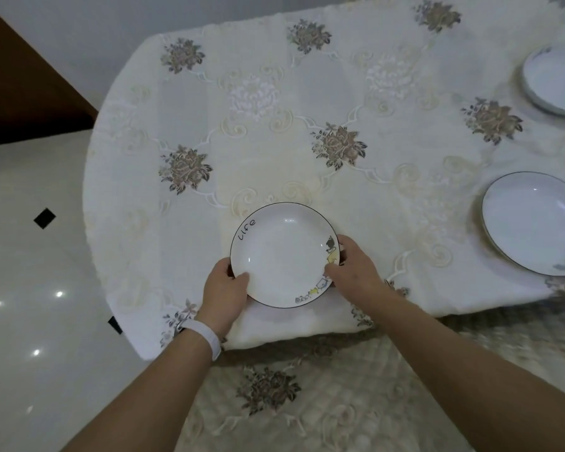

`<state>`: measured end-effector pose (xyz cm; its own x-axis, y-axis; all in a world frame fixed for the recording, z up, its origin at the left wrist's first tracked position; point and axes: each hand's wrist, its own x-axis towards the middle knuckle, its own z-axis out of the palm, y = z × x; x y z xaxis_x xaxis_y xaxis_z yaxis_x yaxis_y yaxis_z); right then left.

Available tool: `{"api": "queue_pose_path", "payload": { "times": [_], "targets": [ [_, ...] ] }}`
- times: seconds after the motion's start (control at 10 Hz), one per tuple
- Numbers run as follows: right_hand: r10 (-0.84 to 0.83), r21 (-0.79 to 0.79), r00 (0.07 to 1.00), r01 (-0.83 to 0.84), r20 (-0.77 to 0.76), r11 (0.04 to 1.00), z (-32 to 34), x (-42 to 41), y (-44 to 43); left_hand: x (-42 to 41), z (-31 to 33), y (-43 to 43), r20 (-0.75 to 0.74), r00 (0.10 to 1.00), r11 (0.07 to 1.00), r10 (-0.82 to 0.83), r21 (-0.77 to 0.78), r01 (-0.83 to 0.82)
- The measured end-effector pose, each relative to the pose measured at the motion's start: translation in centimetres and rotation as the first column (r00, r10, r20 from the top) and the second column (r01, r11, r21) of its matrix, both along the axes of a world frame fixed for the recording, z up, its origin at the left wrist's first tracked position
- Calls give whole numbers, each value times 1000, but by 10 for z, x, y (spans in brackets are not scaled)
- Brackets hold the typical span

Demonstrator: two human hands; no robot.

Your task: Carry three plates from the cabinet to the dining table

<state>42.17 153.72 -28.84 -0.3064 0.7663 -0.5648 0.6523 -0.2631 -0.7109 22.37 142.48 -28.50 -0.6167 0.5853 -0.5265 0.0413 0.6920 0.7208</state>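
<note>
A white plate (282, 252) with a thin dark rim, the word "Life" and small cartoon drawings sits low over the near edge of the dining table (274, 132). My left hand (224, 290) grips its left rim, thumb on top. My right hand (356, 267) grips its right rim. Whether the plate rests on the cloth or hovers just above it, I cannot tell. A second white plate (532, 223) lies at the right on the table. A third plate (555, 79) lies at the far right, cut off by the frame.
The table wears a cream embroidered cloth with brown flower motifs that hangs over the near edge. Glossy white floor tiles (30, 288) with small black insets lie to the left. Dark wooden furniture (20, 93) stands at the far left.
</note>
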Motion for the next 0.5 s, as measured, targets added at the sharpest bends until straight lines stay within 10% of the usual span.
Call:
{"api": "queue_pose_path", "payload": {
  "times": [0.5],
  "targets": [
    [-20, 222, 991, -10, 135, 975, 31, 21, 0, -16, 38, -34, 83, 996, 999, -22, 44, 18]
  ]
}}
